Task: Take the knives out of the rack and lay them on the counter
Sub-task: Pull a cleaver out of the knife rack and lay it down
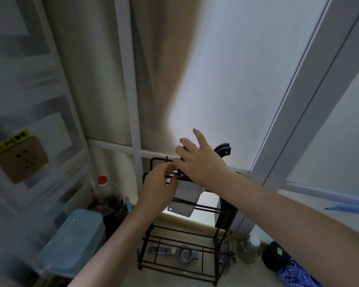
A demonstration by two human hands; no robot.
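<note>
A black wire knife rack (175, 228) stands on the beige counter (174, 279) against a frosted window. A cleaver hangs in it, its steel blade (184, 204) showing below the top bars; its dark handle is mostly covered by my right hand (201, 162). That hand lies over the handle with the fingers spread. My left hand (158, 187) is closed on the rack's top bar at the left. A second knife's curved dark handle (223, 150) sticks up behind my right hand.
A metal squeezer (180, 252) lies under the rack. To the left are a blue plastic box (75, 239) and a red-capped bottle (106, 193), with a wall socket (21, 158) above. A jar (249, 249) and blue checked cloth (294, 272) sit at the right.
</note>
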